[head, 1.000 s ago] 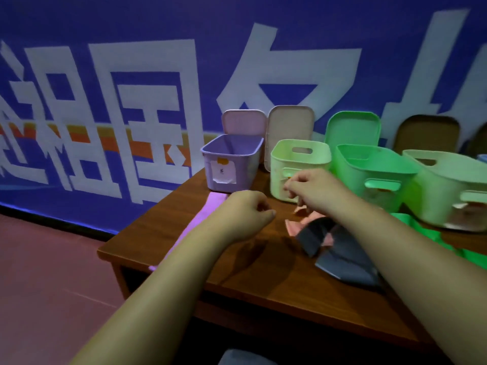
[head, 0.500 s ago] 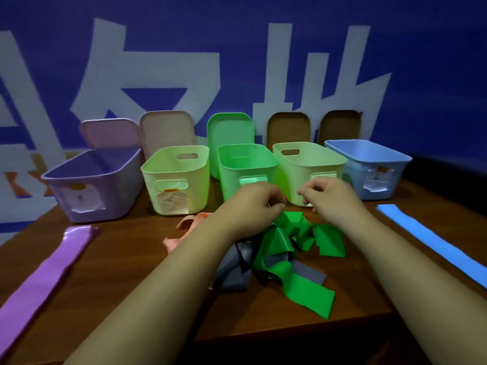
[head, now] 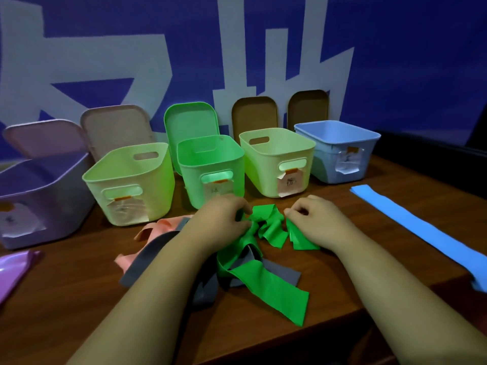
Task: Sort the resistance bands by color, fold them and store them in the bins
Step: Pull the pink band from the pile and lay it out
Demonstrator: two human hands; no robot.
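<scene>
A crumpled green band (head: 266, 283) lies tangled in the middle of the table over a grey band (head: 147, 262) and a pink band (head: 158, 227). My left hand (head: 221, 222) grips the green band's bunched part with curled fingers. My right hand (head: 316, 219) pinches another fold of the same green band just to the right. A blue band (head: 421, 230) lies flat at the right. A purple band (head: 13, 270) lies at the far left. Behind stand the bins: purple (head: 39, 196), pale green (head: 126, 180), bright green (head: 210, 159), a second pale green one (head: 276, 151) and blue (head: 340, 138).
Lids (head: 189, 119) lean against the blue wall behind the bins. The brown table's front edge (head: 290, 346) runs close below my forearms, and its right corner sits under the blue band's near end.
The view swung right from the purple bin to the middle of the table. My hands left the pink band and took hold of the green band, now holding it bunched between them.
</scene>
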